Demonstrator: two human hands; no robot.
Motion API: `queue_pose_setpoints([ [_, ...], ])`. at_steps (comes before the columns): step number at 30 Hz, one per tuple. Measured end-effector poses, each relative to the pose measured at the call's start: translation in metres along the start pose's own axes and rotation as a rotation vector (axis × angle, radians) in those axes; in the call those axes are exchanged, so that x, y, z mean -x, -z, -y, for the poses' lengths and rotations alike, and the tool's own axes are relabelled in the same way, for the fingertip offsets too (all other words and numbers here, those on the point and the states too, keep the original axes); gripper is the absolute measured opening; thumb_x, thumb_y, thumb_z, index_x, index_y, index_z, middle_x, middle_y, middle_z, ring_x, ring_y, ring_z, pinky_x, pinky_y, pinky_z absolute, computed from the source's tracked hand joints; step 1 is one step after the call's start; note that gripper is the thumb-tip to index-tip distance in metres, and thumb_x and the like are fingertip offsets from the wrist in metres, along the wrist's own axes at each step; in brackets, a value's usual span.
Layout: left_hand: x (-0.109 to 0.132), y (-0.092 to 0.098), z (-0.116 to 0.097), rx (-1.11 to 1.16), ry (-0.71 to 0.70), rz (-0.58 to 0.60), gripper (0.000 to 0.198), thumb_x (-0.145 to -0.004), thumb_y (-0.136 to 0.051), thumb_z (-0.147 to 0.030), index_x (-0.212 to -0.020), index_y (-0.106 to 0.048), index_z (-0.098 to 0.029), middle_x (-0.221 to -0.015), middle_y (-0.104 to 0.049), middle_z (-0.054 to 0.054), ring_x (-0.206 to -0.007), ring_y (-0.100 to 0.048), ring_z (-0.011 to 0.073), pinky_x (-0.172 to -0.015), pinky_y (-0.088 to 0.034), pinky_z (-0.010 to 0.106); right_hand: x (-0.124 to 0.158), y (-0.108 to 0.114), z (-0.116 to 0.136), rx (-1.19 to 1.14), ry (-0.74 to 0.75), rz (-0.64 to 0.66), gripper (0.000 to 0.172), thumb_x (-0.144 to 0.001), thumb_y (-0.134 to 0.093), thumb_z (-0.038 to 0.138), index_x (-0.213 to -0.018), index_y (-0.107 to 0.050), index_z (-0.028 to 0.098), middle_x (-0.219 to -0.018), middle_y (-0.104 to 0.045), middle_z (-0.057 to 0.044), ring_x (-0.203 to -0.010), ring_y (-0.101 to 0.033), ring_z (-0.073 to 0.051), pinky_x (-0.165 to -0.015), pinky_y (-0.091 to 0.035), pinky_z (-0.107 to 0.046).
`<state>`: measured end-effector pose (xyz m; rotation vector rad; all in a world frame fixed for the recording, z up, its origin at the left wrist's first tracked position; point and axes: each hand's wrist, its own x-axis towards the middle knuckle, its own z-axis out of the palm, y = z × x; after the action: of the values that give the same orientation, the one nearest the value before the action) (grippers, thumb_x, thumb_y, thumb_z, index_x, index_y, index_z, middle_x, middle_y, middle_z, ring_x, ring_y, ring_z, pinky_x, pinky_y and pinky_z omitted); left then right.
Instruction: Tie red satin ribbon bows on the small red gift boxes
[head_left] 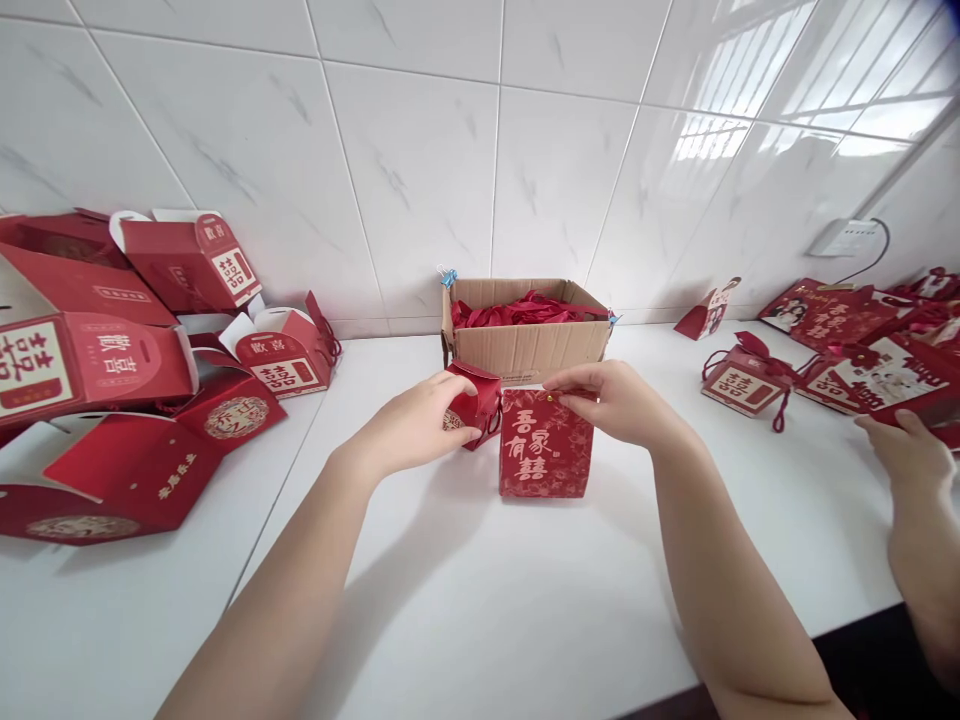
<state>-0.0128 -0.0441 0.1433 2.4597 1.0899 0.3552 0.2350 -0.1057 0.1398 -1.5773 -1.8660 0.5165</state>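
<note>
In the head view, my left hand (420,415) is curled round the near side of a small red gift box (486,396) with a dark red cord. My right hand (619,400) pinches the top edge of an upright red gift box (546,450) with pale Chinese lettering and a small gold dot near its top. The two boxes stand side by side on the white table, the lettered one nearer to me. Part of the small box is hidden by my fingers and the lettered box.
Behind the hands sits a cardboard box (525,345) full of red ribbons, with blue clips. Several opened red boxes (120,360) are piled at left. At right are a tied box (746,380), a triangular box (709,310), more red packaging and another person's hand (911,455). A tiled wall closes the back.
</note>
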Motion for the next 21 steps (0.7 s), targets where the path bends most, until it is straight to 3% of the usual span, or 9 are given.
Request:
queue_pose_setpoints([
  [5, -0.004, -0.002, 0.009, -0.078, 0.022, -0.032, 0.042, -0.075, -0.055, -0.044, -0.113, -0.053, -0.027, -0.118, -0.054, 0.005, -0.102, -0.055, 0.0255, -0.077, -0.047, 0.035, 0.000, 0.009, -0.008, 0.053, 0.025, 0.069, 0.027, -0.075, -0.049, 0.012, -0.089, -0.069, 0.025, -0.090, -0.071, 0.002, -0.082, -0.065, -0.017, -0.071, -0.052, -0.028],
  [10, -0.010, -0.012, 0.016, -0.170, 0.062, -0.100, 0.070, -0.072, -0.058, -0.049, -0.134, -0.034, -0.028, -0.138, -0.037, 0.011, -0.127, -0.035, 0.0324, -0.087, -0.045, 0.041, 0.001, 0.009, -0.007, 0.054, 0.015, 0.124, 0.028, -0.073, -0.053, 0.012, -0.094, -0.065, 0.025, -0.097, -0.070, -0.001, -0.089, -0.064, -0.020, -0.071, -0.051, -0.030],
  [14, -0.013, -0.015, 0.020, -0.176, 0.093, -0.084, 0.082, -0.071, -0.060, -0.051, -0.141, -0.024, -0.027, -0.145, -0.027, 0.013, -0.133, -0.027, 0.0342, -0.094, -0.041, 0.045, 0.001, 0.012, -0.010, 0.136, -0.017, 0.134, 0.025, -0.072, -0.055, 0.015, -0.092, -0.066, 0.025, -0.093, -0.069, -0.002, -0.084, -0.062, -0.021, -0.067, -0.049, -0.030],
  [21, -0.014, -0.013, 0.025, -0.145, 0.141, -0.062, 0.085, -0.071, -0.058, -0.055, -0.143, -0.021, -0.028, -0.147, -0.025, 0.014, -0.133, -0.027, 0.0362, -0.093, -0.041, 0.047, 0.009, 0.045, -0.052, 0.285, -0.342, -0.063, 0.024, -0.070, -0.056, 0.017, -0.090, -0.067, 0.022, -0.092, -0.069, -0.004, -0.077, -0.063, -0.020, -0.062, -0.046, -0.028],
])
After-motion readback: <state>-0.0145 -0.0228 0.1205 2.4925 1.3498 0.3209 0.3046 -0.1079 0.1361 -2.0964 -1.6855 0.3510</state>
